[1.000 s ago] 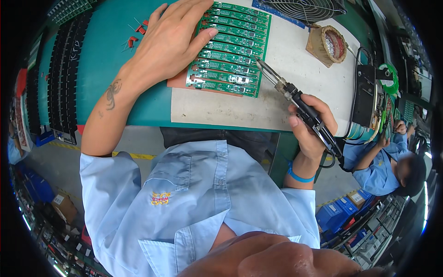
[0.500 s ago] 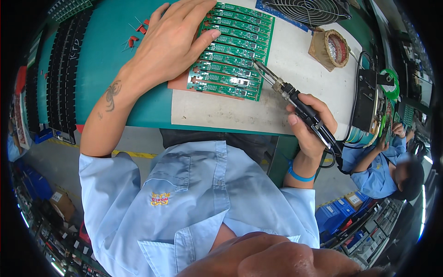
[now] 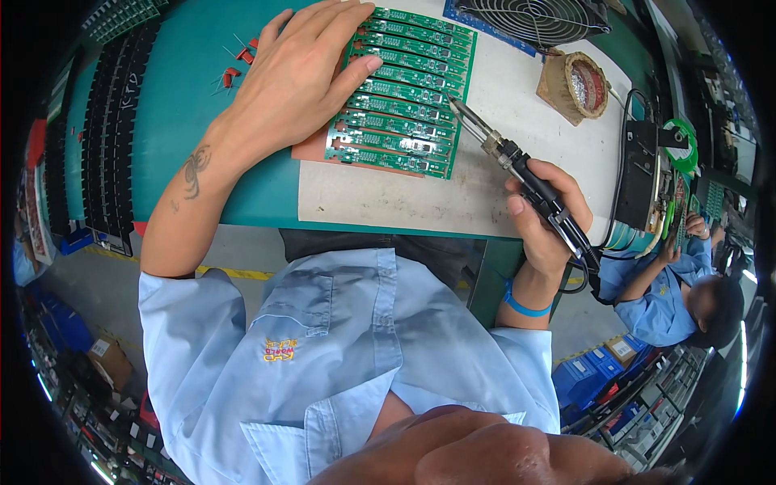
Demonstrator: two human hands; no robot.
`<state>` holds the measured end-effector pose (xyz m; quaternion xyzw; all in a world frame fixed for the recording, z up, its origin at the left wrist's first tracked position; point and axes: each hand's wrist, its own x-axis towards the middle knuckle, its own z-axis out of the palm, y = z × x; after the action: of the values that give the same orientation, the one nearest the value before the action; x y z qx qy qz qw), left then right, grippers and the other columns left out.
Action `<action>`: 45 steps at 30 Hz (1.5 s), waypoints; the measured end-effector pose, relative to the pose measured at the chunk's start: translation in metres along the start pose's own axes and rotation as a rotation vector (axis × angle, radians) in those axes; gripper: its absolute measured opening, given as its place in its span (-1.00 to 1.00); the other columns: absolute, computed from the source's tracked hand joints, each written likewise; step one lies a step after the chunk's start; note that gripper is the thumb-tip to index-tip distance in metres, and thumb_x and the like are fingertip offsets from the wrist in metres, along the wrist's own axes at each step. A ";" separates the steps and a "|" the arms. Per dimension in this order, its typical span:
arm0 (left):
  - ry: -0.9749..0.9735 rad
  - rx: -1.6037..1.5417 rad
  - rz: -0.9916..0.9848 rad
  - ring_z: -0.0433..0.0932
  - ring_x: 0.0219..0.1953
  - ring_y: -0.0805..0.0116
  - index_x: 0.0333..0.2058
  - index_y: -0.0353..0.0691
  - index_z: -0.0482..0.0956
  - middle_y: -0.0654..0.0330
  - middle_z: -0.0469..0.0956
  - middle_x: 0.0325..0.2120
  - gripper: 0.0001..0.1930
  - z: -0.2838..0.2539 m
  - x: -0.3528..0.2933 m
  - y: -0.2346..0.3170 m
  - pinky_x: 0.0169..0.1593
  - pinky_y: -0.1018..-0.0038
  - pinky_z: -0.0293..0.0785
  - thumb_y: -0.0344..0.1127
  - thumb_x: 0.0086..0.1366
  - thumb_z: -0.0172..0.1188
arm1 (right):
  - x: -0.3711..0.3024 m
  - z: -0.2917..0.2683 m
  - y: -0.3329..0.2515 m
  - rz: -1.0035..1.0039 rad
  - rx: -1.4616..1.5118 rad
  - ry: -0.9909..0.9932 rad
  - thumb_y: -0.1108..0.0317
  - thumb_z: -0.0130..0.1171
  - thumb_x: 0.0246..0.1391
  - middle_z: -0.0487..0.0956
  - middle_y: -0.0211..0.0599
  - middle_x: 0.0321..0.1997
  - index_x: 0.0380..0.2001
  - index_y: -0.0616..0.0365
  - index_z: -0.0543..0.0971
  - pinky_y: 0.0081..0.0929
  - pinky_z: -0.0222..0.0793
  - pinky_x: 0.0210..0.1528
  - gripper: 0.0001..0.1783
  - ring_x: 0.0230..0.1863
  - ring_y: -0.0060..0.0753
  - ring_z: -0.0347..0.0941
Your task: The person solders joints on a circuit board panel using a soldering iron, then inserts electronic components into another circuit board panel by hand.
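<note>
A green circuit board panel (image 3: 408, 109), split into several long narrow boards, lies on a pale sheet (image 3: 372, 200) with an orange-brown piece under its near edge. My left hand (image 3: 295, 77) lies flat over the panel's left side, fingers stretched out and thumb on the boards. In my right hand (image 3: 551, 212) is a black soldering iron (image 3: 521, 168) with a metal guide along its front. Its tip points up and left, at the right part of the panel; I cannot tell whether it touches. Small red components with wire leads (image 3: 228, 78) lie left of my left hand.
A fan with a round grille (image 3: 537, 18) stands at the far edge. Right of the panel sits a tan, foil-lined round holder (image 3: 584, 87). Farther right are a black box (image 3: 641, 176) and a green coil (image 3: 683, 149). Black notched strips (image 3: 105, 129) lie left; a co-worker (image 3: 667, 295) sits right.
The iron's tip has moved slightly up and right along the boards. The panel appears shifted a little left and nearer, with my left hand still on it.
</note>
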<state>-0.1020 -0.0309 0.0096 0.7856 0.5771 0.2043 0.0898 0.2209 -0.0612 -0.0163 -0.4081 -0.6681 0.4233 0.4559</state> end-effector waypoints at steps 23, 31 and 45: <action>0.060 0.064 -0.025 0.44 0.27 -0.02 0.25 -0.31 0.39 -0.07 0.49 0.20 -0.49 0.012 -0.004 -0.011 0.39 0.02 0.18 -0.19 0.42 0.17 | 0.008 0.003 0.000 0.009 -0.007 -0.033 0.59 0.44 -0.18 0.74 -0.11 -0.30 -0.05 0.31 0.65 -0.56 0.54 -0.26 -0.50 -0.36 -0.34 0.65; 0.086 0.088 -0.022 0.45 0.27 0.01 0.26 -0.27 0.42 -0.02 0.50 0.21 -0.49 0.017 -0.005 -0.014 0.40 0.05 0.18 -0.18 0.43 0.19 | 0.009 0.004 -0.001 0.003 -0.009 -0.035 0.59 0.44 -0.19 0.74 -0.13 -0.31 -0.06 0.31 0.65 -0.56 0.53 -0.27 -0.50 -0.36 -0.35 0.65; 0.120 0.113 0.051 0.47 0.27 0.06 0.27 -0.19 0.45 0.04 0.53 0.21 -0.50 0.026 -0.007 -0.018 0.41 0.05 0.19 -0.17 0.42 0.21 | 0.009 0.006 -0.005 0.017 -0.035 -0.031 0.60 0.43 -0.18 0.74 -0.15 -0.30 -0.08 0.31 0.68 -0.57 0.54 -0.23 -0.53 -0.33 -0.39 0.64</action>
<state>-0.1082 -0.0289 -0.0221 0.7903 0.5719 0.2201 0.0052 0.2127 -0.0554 -0.0108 -0.4150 -0.6789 0.4219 0.4346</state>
